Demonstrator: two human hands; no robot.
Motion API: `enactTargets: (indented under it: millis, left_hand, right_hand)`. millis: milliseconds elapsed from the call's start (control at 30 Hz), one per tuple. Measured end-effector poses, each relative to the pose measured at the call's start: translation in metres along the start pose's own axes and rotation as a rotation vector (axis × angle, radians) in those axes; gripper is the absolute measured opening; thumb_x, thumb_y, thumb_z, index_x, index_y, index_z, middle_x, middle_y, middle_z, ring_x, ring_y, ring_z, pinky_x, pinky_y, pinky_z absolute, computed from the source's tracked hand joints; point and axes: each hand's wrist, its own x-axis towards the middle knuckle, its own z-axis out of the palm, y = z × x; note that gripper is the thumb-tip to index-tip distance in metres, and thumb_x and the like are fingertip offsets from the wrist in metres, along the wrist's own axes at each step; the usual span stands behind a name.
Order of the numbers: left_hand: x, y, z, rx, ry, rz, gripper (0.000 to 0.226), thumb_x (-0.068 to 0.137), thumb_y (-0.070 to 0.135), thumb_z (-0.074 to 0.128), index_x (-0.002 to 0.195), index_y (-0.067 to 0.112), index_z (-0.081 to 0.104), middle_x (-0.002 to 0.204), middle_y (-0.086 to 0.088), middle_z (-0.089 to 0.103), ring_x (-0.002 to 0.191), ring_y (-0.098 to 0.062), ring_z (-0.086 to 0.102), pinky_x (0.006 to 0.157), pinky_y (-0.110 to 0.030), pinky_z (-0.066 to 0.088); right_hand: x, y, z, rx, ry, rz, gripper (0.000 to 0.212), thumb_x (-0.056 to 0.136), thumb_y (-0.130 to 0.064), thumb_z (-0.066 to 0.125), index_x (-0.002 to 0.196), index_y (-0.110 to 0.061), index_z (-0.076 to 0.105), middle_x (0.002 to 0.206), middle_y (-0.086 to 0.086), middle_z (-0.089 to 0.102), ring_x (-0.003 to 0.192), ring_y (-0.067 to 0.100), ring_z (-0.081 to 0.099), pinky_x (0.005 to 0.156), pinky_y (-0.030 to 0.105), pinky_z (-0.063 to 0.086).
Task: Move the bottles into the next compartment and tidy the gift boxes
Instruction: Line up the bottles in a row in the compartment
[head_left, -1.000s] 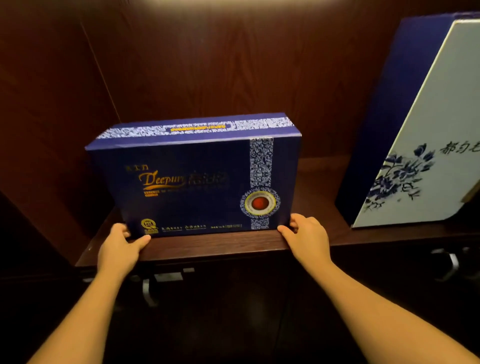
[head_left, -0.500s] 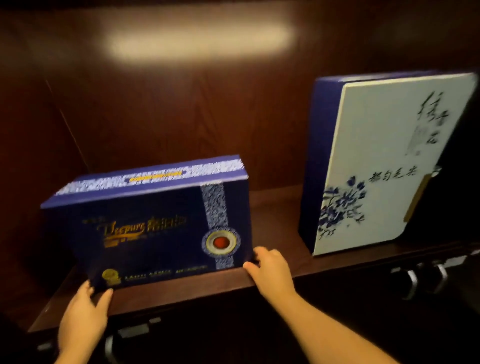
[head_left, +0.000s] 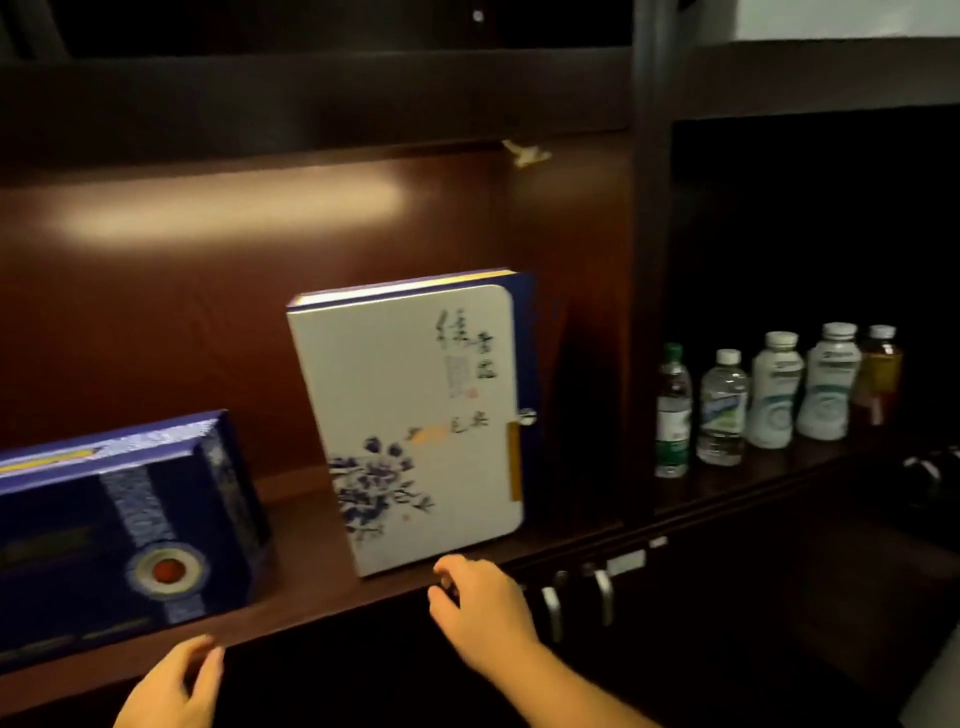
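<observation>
I'm looking at the dark wooden shelf (head_left: 332, 597) running across the view, its lit left compartment holding both gift boxes, and the upright divider (head_left: 644, 291) splitting it from the dark compartment on the right. Largest thing on it, the navy gift box (head_left: 119, 535) at the near left, standing on its long edge with a patterned band and a red-centred round emblem on its front, partly cut off by the left edge. To its right, well apart from it, the white gift box (head_left: 410, 421) stands upright on end, blue flower print low on its face, a little clasp on its right side, leaning slightly. Over in the right compartment, the bottles: a green-capped bottle (head_left: 673, 410), a clear water bottle (head_left: 722, 408), two white bottles (head_left: 802, 387) side by side, and an amber bottle (head_left: 879, 371) at the far right, all upright in a row. My right hand (head_left: 480, 608) sits at the shelf's front edge just below the white box's near corner, fingers curled loosely, holding nothing. My left hand (head_left: 174, 686) is low by the shelf front under the navy box, fingers relaxed and slightly spread, empty, touching neither box
</observation>
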Motion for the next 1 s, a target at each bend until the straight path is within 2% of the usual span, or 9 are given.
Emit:
enactTargets:
  millis: [33, 67, 233, 500, 633, 767, 867, 933, 1000]
  left_hand:
    - [-0.018, 0.026, 0.011, -0.006, -0.01, 0.016, 0.021, 0.077, 0.005, 0.074, 0.097, 0.004, 0.068, 0.101, -0.021, 0.071, 0.089, -0.029, 0.067, 0.084, -0.035, 0.046]
    - [-0.034, 0.055, 0.024, 0.001, -0.005, 0.042, 0.019, 0.081, 0.01, 0.072, 0.099, 0.007, 0.068, 0.104, -0.018, 0.071, 0.094, -0.032, 0.066, 0.083, -0.041, 0.045]
    - [-0.083, 0.191, 0.088, 0.017, -0.107, 0.317, 0.017, 0.09, 0.026, 0.061, 0.101, 0.015, 0.068, 0.1, -0.004, 0.071, 0.088, -0.023, 0.065, 0.07, -0.033, 0.044]
    - [-0.13, 0.351, 0.163, -0.116, -0.307, 0.668, 0.02, 0.094, 0.035, 0.052, 0.108, 0.027, 0.063, 0.101, 0.012, 0.064, 0.093, -0.007, 0.059, 0.072, -0.02, 0.042]
    - [-0.148, 0.4, 0.196, -0.202, -0.373, 0.756, 0.025, 0.094, 0.037, 0.051, 0.115, 0.026, 0.061, 0.107, 0.012, 0.062, 0.096, -0.006, 0.058, 0.076, -0.019, 0.044]
    - [-0.152, 0.436, 0.216, -0.25, -0.406, 0.803, 0.025, 0.094, 0.037, 0.051, 0.113, 0.025, 0.062, 0.103, 0.011, 0.061, 0.092, -0.006, 0.057, 0.075, -0.022, 0.045]
    - [-0.149, 0.452, 0.228, -0.258, -0.394, 0.818, 0.023, 0.093, 0.035, 0.052, 0.11, 0.025, 0.063, 0.1, 0.012, 0.06, 0.086, -0.003, 0.053, 0.071, -0.018, 0.042]
    - [-0.146, 0.459, 0.238, -0.25, -0.384, 0.813, 0.02, 0.093, 0.034, 0.052, 0.107, 0.025, 0.064, 0.095, 0.014, 0.057, 0.082, -0.001, 0.051, 0.066, -0.013, 0.037]
    - [-0.142, 0.463, 0.25, -0.222, -0.382, 0.81, 0.018, 0.093, 0.032, 0.052, 0.104, 0.024, 0.064, 0.093, 0.013, 0.057, 0.083, -0.004, 0.054, 0.066, -0.015, 0.038]
  right_hand:
    - [-0.006, 0.019, -0.026, -0.023, 0.043, 0.003, 0.035, 0.089, -0.045, 0.049, 0.118, -0.028, 0.058, 0.109, 0.004, 0.066, 0.103, 0.027, 0.06, 0.082, 0.035, 0.048]
    - [-0.011, 0.036, -0.051, -0.04, 0.088, 0.012, 0.035, 0.089, -0.044, 0.049, 0.118, -0.027, 0.059, 0.109, 0.004, 0.067, 0.102, 0.028, 0.06, 0.081, 0.036, 0.048]
    - [-0.033, 0.119, -0.165, -0.148, 0.241, 0.122, 0.035, 0.092, -0.043, 0.049, 0.118, -0.023, 0.062, 0.106, 0.006, 0.067, 0.099, 0.027, 0.061, 0.077, 0.036, 0.049]
    - [-0.056, 0.205, -0.282, -0.304, 0.396, 0.326, 0.035, 0.093, -0.043, 0.049, 0.117, -0.021, 0.062, 0.106, 0.0, 0.067, 0.103, 0.021, 0.059, 0.078, 0.035, 0.051]
    - [-0.066, 0.231, -0.322, -0.314, 0.469, 0.411, 0.037, 0.094, -0.043, 0.051, 0.122, -0.02, 0.06, 0.111, -0.001, 0.067, 0.104, 0.02, 0.059, 0.079, 0.034, 0.051]
    - [-0.069, 0.25, -0.348, -0.296, 0.559, 0.448, 0.037, 0.094, -0.04, 0.053, 0.121, -0.017, 0.062, 0.111, 0.002, 0.068, 0.098, 0.022, 0.063, 0.077, 0.037, 0.054]
    - [-0.065, 0.264, -0.355, -0.309, 0.558, 0.462, 0.032, 0.094, -0.038, 0.053, 0.113, -0.015, 0.063, 0.103, 0.005, 0.069, 0.088, 0.023, 0.063, 0.073, 0.039, 0.055]
    - [-0.056, 0.275, -0.358, -0.301, 0.546, 0.461, 0.031, 0.094, -0.038, 0.053, 0.113, -0.016, 0.064, 0.103, 0.004, 0.069, 0.09, 0.023, 0.063, 0.073, 0.039, 0.054]
    - [-0.043, 0.287, -0.359, -0.288, 0.521, 0.452, 0.03, 0.094, -0.038, 0.053, 0.111, -0.017, 0.064, 0.102, 0.004, 0.069, 0.089, 0.023, 0.063, 0.073, 0.038, 0.053]
